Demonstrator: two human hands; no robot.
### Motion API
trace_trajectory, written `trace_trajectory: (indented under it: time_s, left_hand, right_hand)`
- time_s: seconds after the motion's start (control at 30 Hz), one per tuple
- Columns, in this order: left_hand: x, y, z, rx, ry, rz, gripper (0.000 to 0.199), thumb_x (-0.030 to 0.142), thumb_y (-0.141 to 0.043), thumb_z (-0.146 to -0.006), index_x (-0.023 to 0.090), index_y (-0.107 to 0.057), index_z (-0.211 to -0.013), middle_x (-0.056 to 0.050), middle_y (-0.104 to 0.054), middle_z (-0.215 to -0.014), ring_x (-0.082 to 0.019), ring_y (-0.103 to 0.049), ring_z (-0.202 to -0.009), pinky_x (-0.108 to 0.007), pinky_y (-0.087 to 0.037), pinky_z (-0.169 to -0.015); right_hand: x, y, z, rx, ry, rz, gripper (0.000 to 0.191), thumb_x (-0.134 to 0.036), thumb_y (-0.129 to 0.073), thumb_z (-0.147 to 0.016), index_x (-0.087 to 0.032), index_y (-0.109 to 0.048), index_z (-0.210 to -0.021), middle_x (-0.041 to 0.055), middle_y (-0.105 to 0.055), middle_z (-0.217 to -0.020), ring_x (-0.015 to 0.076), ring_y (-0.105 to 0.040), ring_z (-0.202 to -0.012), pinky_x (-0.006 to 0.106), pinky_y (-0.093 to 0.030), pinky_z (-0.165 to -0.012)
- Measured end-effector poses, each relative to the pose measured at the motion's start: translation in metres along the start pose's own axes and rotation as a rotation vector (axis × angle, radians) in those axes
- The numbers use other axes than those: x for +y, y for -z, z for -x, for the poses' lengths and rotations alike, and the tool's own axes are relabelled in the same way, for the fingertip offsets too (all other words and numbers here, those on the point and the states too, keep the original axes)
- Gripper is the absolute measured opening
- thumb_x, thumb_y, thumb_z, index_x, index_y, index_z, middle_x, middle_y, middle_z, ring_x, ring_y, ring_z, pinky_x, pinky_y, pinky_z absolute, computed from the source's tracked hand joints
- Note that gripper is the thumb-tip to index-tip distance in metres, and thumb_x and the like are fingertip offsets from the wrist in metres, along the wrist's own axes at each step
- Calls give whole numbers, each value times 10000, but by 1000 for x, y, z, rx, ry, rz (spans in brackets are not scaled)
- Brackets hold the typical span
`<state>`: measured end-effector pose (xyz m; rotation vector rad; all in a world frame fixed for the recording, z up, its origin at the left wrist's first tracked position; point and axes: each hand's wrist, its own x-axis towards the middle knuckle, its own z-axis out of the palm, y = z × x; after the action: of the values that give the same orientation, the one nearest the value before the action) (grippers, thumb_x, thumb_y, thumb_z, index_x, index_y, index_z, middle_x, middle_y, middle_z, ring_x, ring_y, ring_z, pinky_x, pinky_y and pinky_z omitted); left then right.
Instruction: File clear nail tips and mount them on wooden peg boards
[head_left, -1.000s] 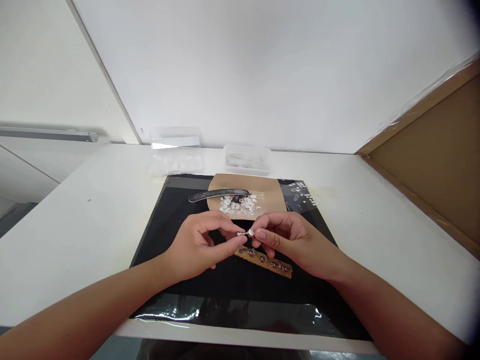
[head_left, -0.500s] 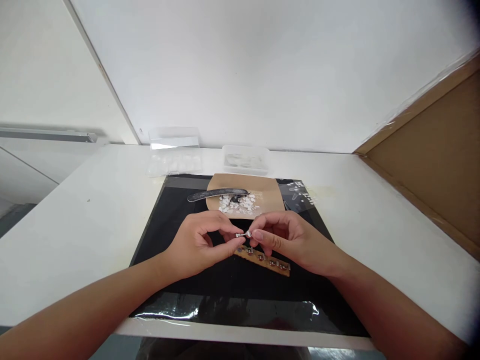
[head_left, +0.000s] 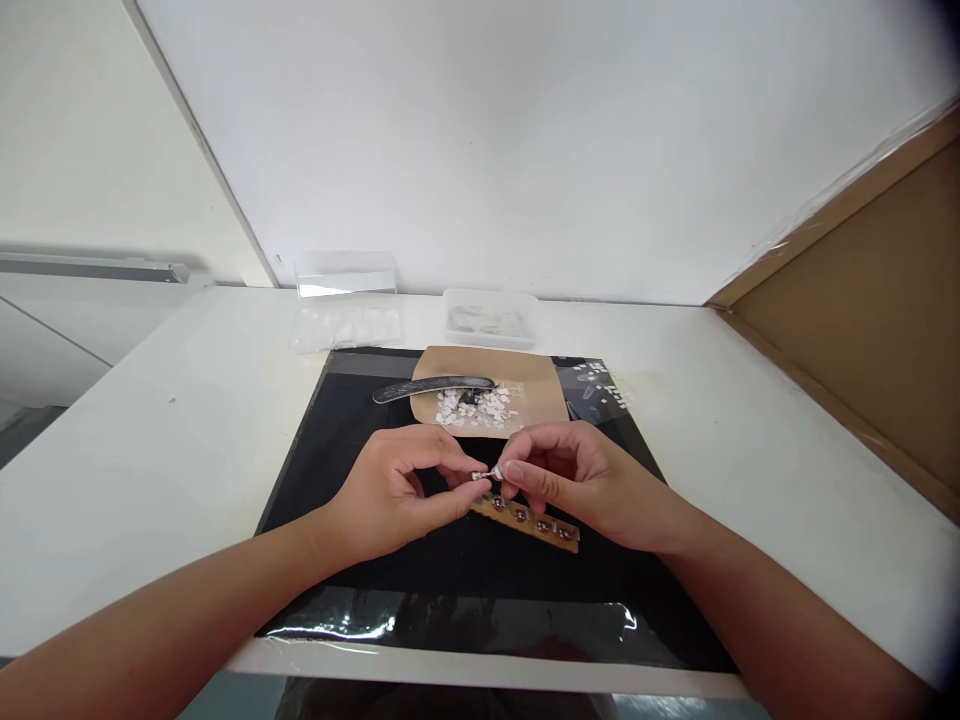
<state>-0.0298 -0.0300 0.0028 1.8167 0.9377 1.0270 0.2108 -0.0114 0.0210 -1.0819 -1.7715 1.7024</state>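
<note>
My left hand (head_left: 412,490) and my right hand (head_left: 585,480) meet over a black mat (head_left: 450,570). Between the left thumb and fingers is one end of a small silvery-white piece (head_left: 481,476). The right thumb and forefinger pinch its other end, a whitish bit (head_left: 496,473); its exact shape is too small to tell. Just below the fingertips lies a narrow brown strip (head_left: 555,538) bearing several round shiny pieces. Behind the hands, a brown paper sheet (head_left: 544,385) carries a heap of small white flakes (head_left: 487,408) and a dark curved file (head_left: 427,388).
At the back stand an open clear box (head_left: 346,325) and a shallow translucent box (head_left: 491,318). Small white pieces (head_left: 600,375) are scattered at the mat's back right corner. A white wall (head_left: 480,150) rises behind the white table (head_left: 150,470); a brown panel (head_left: 870,300) is on the right.
My left fingertips have shifted down very slightly with the small piece. Both hands keep their pinch, and the things on the mat look unmoved.
</note>
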Motion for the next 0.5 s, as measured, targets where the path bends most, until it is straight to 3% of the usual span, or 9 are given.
trace_trajectory:
  time_s: [0.2, 0.5]
  left_hand:
    - [1, 1, 2, -47, 135, 94, 184, 303, -790, -875, 164, -831, -988, -55, -697, -864, -92, -644, -561, -131, -534, -352]
    - [1, 1, 2, -76, 205, 144, 228, 358, -780, -889, 162, -831, -994, -59, -675, -838, -137, -675, -624, -151, -534, -330]
  right_hand:
    - [-1, 1, 2, -12, -22, -9, 294, -489, -722, -925, -195, -733, -932, 27, -708, -860, 110, -576, -655, 224, -487, -588]
    - [0, -1, 0, 17, 13, -24, 291, -486, -735, -917, -196, -736, -939, 29, -726, -863, 106, -584, -647, 228, -509, -609]
